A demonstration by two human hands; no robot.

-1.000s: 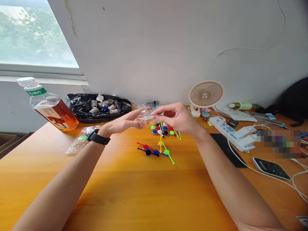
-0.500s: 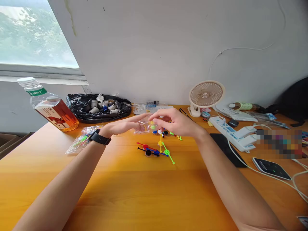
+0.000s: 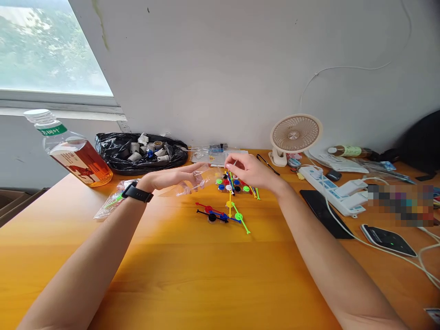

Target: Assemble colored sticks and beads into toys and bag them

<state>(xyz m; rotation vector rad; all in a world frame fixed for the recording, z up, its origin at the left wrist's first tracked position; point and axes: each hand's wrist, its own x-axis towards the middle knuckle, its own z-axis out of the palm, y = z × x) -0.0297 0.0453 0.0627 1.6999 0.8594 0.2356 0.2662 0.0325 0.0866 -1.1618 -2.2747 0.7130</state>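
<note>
My left hand point(image 3: 175, 176), with a black watch on the wrist, pinches a small clear plastic bag point(image 3: 197, 178) just above the orange table point(image 3: 206, 275). My right hand point(image 3: 249, 170) hovers over a pile of coloured plastic sticks with round heads point(image 3: 233, 185), fingers curled in a pinch; what they hold, if anything, I cannot make out. A second cluster of red, blue, black, yellow and green sticks point(image 3: 223, 214) lies nearer to me on the table.
A tea bottle point(image 3: 74, 153) lies at the left by another clear packet point(image 3: 115, 199). A black bag of small rolls point(image 3: 140, 153) sits at the back wall. A small fan point(image 3: 295, 135), power strip point(image 3: 335, 190), cables and two phones point(image 3: 387, 239) crowd the right side.
My left hand has drawn the clear bag a little to the left and lower. My right hand has let go of the bag and shifted back over the far pile of sticks.
</note>
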